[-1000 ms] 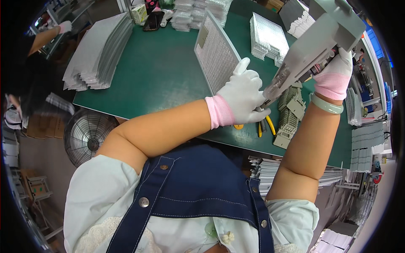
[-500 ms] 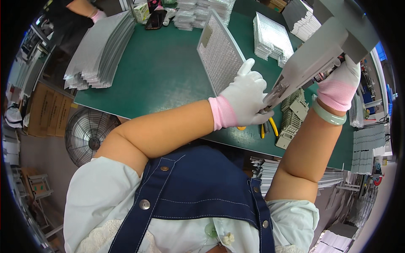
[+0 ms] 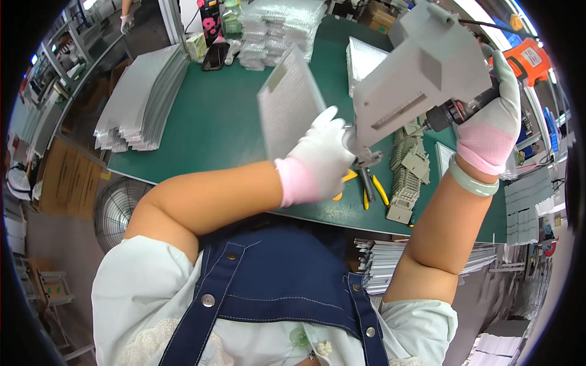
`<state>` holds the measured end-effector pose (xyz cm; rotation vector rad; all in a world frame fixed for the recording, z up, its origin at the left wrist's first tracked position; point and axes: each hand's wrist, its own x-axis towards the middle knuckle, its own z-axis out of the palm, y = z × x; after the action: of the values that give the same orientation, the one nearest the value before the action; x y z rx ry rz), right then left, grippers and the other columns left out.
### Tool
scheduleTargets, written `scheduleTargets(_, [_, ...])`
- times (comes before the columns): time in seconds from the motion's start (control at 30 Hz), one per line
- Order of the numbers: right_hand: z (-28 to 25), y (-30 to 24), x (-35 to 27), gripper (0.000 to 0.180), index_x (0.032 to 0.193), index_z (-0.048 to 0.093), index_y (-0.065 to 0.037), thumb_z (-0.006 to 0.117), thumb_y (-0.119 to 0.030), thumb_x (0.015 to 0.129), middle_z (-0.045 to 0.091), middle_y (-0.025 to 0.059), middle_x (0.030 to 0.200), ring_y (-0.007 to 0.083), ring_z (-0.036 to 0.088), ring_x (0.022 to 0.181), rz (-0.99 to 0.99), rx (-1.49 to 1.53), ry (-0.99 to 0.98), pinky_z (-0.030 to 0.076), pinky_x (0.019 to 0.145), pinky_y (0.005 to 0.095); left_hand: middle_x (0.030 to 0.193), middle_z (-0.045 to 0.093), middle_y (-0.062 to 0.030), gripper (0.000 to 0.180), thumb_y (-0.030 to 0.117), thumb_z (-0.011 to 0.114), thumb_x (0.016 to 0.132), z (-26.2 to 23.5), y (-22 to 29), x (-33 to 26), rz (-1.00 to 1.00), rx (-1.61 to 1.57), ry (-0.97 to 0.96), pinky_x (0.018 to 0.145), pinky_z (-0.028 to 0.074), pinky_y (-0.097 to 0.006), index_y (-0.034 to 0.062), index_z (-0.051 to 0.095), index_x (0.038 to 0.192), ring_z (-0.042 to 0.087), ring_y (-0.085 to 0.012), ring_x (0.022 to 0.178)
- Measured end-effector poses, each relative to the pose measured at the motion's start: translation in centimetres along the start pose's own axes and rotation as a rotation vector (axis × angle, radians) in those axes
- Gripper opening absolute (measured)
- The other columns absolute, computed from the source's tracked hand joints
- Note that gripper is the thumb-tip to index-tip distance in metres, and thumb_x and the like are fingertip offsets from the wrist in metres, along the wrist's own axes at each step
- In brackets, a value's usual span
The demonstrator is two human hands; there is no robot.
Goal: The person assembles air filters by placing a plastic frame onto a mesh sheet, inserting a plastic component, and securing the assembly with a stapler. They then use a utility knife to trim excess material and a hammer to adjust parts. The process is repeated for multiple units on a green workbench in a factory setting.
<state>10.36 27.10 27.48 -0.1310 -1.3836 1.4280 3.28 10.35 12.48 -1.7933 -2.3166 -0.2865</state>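
Note:
My left hand (image 3: 320, 146) is closed round the lower end of a light grey metal housing (image 3: 421, 73), held tilted above the table. A pale mesh panel with a thin frame (image 3: 287, 100) stands slanted just behind that hand; whether it is joined to the housing I cannot tell. In my right hand (image 3: 497, 116) is an orange and black power screwdriver (image 3: 528, 61). Its black chuck (image 3: 448, 116) points left beside the housing, with the bit near the housing's lower edge. Both hands wear white gloves with pink cuffs.
On the green table (image 3: 213, 122) lie a stack of silver panels (image 3: 140, 97), bubble-wrapped packs (image 3: 281, 27), a phone (image 3: 215, 56), yellow-handled pliers (image 3: 379, 190) and piled beige plastic parts (image 3: 408, 174). A floor fan (image 3: 119, 210) stands at left. Another person's gloved hand (image 3: 127, 23) shows far left.
The housing has swung left and turned, bringing the orange screwdriver into sight. My left hand and the mesh panel have shifted left. The other person's hand has moved back from the panel stack.

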Motion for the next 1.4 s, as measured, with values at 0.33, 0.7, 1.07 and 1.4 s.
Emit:
scheduleTargets(0.33, [-2.9,0.3,0.0,0.028,0.105,0.064,-0.002,0.073,-0.024,0.090,0.069,0.0065,0.084,0.0106,0.064,0.073,-0.115,-0.084,-0.054,0.049,0.069,0.0234,0.115,0.060,-0.0149,0.052,0.046,0.068,0.078,11.1,-17.5,-3.1,-0.597,0.333,-0.140,0.089,0.047,-0.043,0.0081,0.064,0.114,0.060,-0.0294,0.105])
scheduleTargets(0.7, [-6.3,0.8,-0.4,0.033,0.107,0.066,-0.003,0.074,-0.029,0.089,0.067,0.0019,0.085,0.0079,0.059,0.072,-0.147,-0.388,0.087,0.046,0.070,0.0240,0.096,0.066,-0.0206,0.049,0.034,0.082,0.077,-4.8,-18.2,-3.1,-0.464,-0.168,-0.072,0.082,0.050,-0.041,-0.0046,0.064,0.102,0.065,-0.0333,0.091])
scheduleTargets(1.07, [-8.2,5.1,-4.8,0.029,0.104,0.065,-0.003,0.076,-0.025,0.089,0.068,0.0022,0.087,0.0081,0.060,0.072,-0.143,-0.499,0.129,0.047,0.069,0.0234,0.077,0.060,-0.0099,0.017,0.020,0.074,0.081,-4.0,1.9,-8.1,0.199,-0.474,-0.009,0.062,0.049,-0.043,0.0091,0.062,0.087,0.062,-0.0331,0.069])
scheduleTargets(1.4, [-7.3,5.0,-5.5,0.029,0.111,0.064,-0.003,0.073,-0.021,0.090,0.069,0.0050,0.088,0.0123,0.064,0.075,-0.115,-0.266,0.065,0.050,0.071,0.0258,0.075,0.058,-0.0085,0.020,0.014,0.075,0.075,-2.5,2.3,-7.5,0.248,-0.398,-0.042,0.057,0.047,-0.043,0.0104,0.059,0.085,0.061,-0.0321,0.065])
